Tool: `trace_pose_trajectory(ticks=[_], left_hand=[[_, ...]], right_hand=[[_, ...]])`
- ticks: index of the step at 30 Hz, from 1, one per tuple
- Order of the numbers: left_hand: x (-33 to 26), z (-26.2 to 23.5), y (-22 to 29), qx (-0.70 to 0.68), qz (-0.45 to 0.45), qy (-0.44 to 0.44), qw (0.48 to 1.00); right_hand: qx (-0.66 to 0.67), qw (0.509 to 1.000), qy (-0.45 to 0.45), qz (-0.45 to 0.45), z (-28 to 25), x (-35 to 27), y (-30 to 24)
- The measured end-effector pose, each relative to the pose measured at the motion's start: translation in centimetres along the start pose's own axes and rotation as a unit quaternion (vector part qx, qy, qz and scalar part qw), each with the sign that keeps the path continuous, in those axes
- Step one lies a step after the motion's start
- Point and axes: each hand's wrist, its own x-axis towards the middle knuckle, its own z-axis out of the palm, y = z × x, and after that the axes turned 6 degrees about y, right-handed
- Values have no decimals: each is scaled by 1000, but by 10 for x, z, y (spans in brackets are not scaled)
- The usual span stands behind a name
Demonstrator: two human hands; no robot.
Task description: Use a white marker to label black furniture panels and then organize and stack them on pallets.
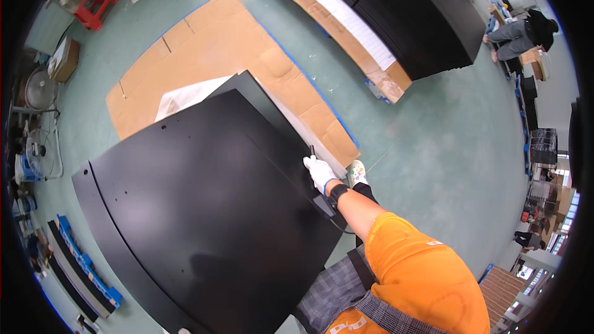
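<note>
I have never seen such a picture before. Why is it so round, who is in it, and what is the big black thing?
The picture comes from a camera worn on a person's head, looking down. Its wide lens bends straight edges, so the view looks round. The orange sleeve and the white-gloved right hand belong to that person. The hand grips the edge of a large black panel, which fills the middle. The left hand is not in view. Under and behind the panel, flattened cardboard lies on the green floor, with a white sheet on it. Further back is a stack of black panels. At the upper right, other people crouch at work.
</note>
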Motion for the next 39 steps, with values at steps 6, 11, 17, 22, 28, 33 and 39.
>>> trace_pose_trajectory(ticks=[6,11,17,22,28,33,39], left_hand=[[-25,-20,-17,-13,-4,-85,996],[-42,-3,-11,19,71,-191,979],[-73,35,-19,166,136,-218,952],[-147,102,-16,226,295,-222,901],[-236,169,-8,199,318,-322,869],[-315,254,10,217,411,-401,789],[-286,358,17,285,392,-500,718]], right_hand=[[202,977,67,4,-110,-81,3],[294,930,221,-13,-200,-133,20],[470,834,278,-83,-334,-212,74],[539,758,354,-99,-436,-290,167],[627,650,420,-86,-507,-387,303],[671,542,500,-79,-533,-430,378],[722,465,510,-43,-520,-444,443]])
